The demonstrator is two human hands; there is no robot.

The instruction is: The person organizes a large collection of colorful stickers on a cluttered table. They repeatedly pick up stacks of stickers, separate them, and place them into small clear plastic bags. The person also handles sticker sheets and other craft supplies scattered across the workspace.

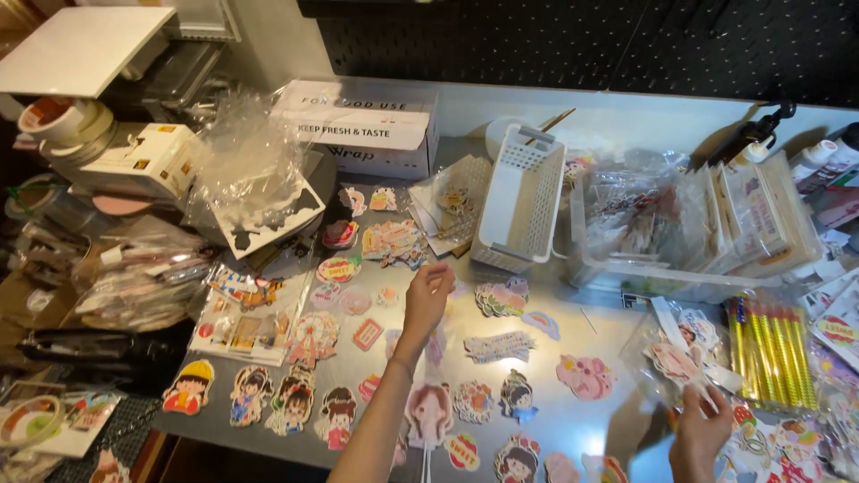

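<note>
Grey surface (573,313) crowded with cartoon cutouts. Left hand (427,295), fingers loosely spread, hovers just before the white basket (522,199). Right hand (702,431) pinches a clear cutout packet (682,353), right of the basket.

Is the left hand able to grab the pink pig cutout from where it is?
Probably yes. The left hand hovers above the table with its fingers loose, and the pink pig cutout lies flat to its right. Only other flat cutouts lie between them, nothing tall.
</note>
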